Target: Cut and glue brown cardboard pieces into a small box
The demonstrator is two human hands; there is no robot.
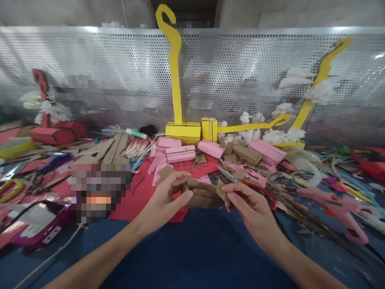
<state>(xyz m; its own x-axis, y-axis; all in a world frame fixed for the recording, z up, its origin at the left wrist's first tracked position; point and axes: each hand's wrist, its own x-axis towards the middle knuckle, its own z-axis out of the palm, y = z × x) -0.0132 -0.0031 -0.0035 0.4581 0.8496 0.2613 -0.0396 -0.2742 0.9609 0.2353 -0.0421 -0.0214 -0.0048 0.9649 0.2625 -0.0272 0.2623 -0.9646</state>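
In the middle of the head view, a small brown cardboard box (203,193) is held just above the table. My left hand (170,196) is closed round its left end, thumb in front and fingers behind. At the other end my right hand (248,202) pinches a small cardboard piece (221,189) against the box's end; whether the two are joined I cannot tell. Scissors with red handles (261,188) lie just behind my right hand, blades pointing left. Beneath and behind my left hand is a sheet of red paper (129,200).
Pink paper-covered boxes (180,154) and yellow hooked forms (183,130) stand behind the box. A pink glue gun (337,204) lies at right beside thin twigs (288,200). Cardboard strips (116,148) and a purple device (45,226) are at left. A perforated metal panel (120,80) closes the back.
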